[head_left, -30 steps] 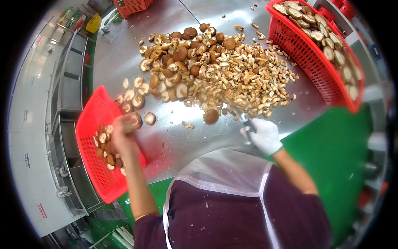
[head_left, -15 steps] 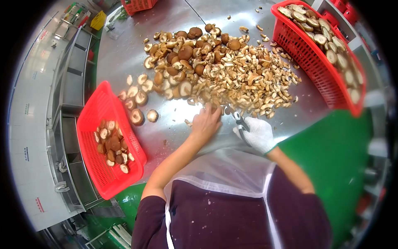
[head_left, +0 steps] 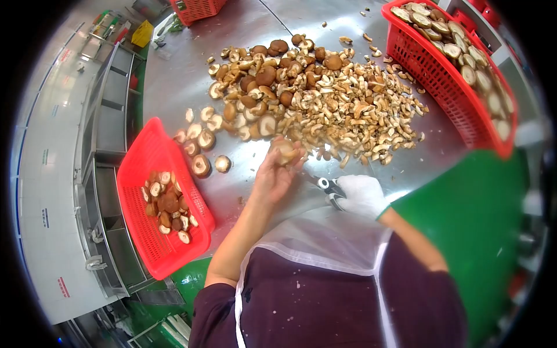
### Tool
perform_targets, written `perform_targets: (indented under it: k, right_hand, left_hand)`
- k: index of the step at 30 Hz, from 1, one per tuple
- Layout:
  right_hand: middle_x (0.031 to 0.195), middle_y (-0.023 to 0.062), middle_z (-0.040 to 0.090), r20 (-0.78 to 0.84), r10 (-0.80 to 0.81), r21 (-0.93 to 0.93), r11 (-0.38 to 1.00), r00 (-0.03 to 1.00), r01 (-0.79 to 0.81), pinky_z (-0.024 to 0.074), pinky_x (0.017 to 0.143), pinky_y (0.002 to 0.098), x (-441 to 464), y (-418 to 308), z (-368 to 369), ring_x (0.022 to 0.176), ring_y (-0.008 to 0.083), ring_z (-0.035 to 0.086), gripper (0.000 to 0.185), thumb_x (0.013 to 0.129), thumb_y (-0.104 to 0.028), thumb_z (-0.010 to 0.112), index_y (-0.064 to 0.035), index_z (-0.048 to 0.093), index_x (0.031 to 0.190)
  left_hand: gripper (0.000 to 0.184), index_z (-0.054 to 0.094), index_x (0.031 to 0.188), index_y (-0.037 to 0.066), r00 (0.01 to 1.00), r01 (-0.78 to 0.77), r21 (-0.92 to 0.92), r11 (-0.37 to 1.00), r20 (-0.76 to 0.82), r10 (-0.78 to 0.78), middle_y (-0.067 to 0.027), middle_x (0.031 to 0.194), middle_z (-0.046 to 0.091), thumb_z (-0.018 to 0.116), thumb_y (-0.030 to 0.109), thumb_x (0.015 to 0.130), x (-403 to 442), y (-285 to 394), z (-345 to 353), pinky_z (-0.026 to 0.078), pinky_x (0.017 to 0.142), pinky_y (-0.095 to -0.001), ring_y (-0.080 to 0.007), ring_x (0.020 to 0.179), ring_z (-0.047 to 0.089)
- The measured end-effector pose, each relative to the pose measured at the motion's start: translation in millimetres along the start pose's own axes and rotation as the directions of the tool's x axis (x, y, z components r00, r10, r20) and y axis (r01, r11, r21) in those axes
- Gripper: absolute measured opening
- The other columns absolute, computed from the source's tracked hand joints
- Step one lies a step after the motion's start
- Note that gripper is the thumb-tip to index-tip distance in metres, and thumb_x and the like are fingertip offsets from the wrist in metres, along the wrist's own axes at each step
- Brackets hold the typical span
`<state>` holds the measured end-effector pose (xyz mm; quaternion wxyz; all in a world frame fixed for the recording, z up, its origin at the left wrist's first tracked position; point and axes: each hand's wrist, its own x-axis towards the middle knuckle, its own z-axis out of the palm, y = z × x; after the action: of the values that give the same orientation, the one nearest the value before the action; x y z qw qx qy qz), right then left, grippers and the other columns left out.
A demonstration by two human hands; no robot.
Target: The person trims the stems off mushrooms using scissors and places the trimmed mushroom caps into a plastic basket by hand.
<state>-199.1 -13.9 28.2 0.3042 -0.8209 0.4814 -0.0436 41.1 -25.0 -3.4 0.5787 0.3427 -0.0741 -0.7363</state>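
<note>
- While the left hand [head_left: 271, 177] is gripping a mushroom [head_left: 285, 152] near the centre of the frame, it is turning its palm upward with fingers curling round the piece
- The right hand [head_left: 363, 196], in a white glove, is closing round the handles of the shears [head_left: 323, 182], just right of centre; blur is hiding how far the blades are opening
- The blade tips are pointing at the left hand, so good practice is keeping fingertips and thumb behind the cap, well off the blade line
- Best grip, my read: cradling the cap lightly and leaving the stem side exposed, since squeezing is risking a bruised or torn rim
- For a clean cut, I'd be bringing the blades square across the stem base, close to the gills, not nicking the cap
- Orientation: pale side is showing, stem seemingly pointing right and slightly down; blur is making that uncertain
- Long axis of the mushroom: not reading clearly, probably running left to right
- Shears' long axis is running diagonally, handles lower right, tips upper left
- Mushroom is sitting above the table [head_left: 177, 66], just below the heap of mushrooms [head_left: 266, 75] and small cut pieces [head_left: 357, 110] filling the upper middle of the frame
</note>
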Motion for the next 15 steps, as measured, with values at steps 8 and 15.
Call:
perform_targets:
  k: [8, 15]
  right_hand:
    - [0.080, 0.0172, 0.067, 0.099, 0.164, -0.069, 0.985, 0.982, -0.158, 0.0519, 0.069, 0.0457, 3.9, -11.7, -14.7, 0.076, 0.0370, 0.065, 0.031, 0.082, -0.038, 0.058, -0.0082, 0.066, 0.086]
    - [0.077, 0.0175, 0.067, 0.039, 0.206, -0.103, 0.974, 0.978, -0.201, 0.0526, 0.067, 0.0459, 1.9, -8.7, -7.6, 0.072, 0.0363, 0.066, 0.032, 0.080, -0.038, 0.060, -0.0066, 0.067, 0.080]
  left_hand:
    - [0.046, 0.041, 0.133, -0.003, 0.997, -0.009, -0.105, 0.994, -0.080, 0.001, -0.0240, 0.133, 0.051, 0.029, 0.031, 0.105, -0.4, -11.3, 8.5, 0.049, 0.100, -0.0448, -0.0381, 0.122, 0.053]
    - [0.045, 0.039, 0.133, -0.008, 0.980, -0.078, 0.034, 0.996, -0.178, 0.083, -0.0228, 0.126, 0.055, 0.024, 0.023, 0.103, 0.2, -25.7, 11.1, 0.046, 0.104, -0.0450, -0.0364, 0.117, 0.056]
